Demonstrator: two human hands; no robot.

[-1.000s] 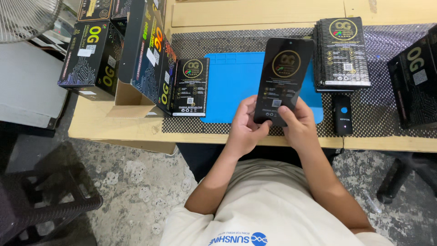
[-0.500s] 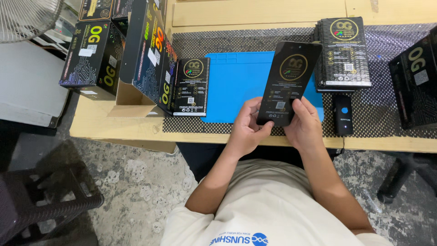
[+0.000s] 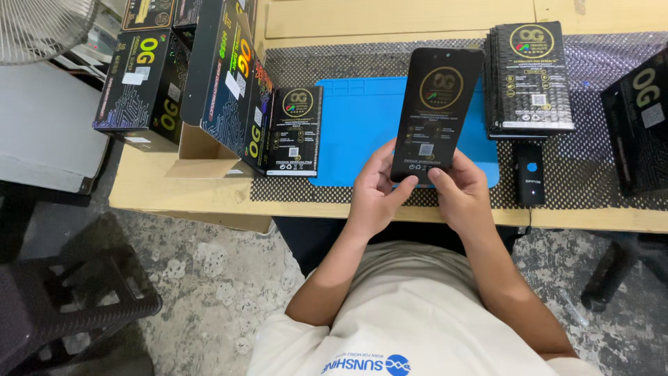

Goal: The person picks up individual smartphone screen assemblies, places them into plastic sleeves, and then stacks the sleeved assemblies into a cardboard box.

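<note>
A flat black packet (image 3: 437, 111) stands raised at the frame's centre, above the blue mat (image 3: 362, 132), its lower edge clamped by the left hand (image 3: 376, 195) and right hand (image 3: 459, 195). A stack of like packets (image 3: 530, 80) lies at upper right on the surface (image 3: 174, 191).

I'm seeing a light wooden table (image 3: 174, 191) on a speckled concrete floor (image 3: 223, 278), white fan (image 3: 42, 28) top left, dark plastic stool (image 3: 62, 306) below it.
</note>
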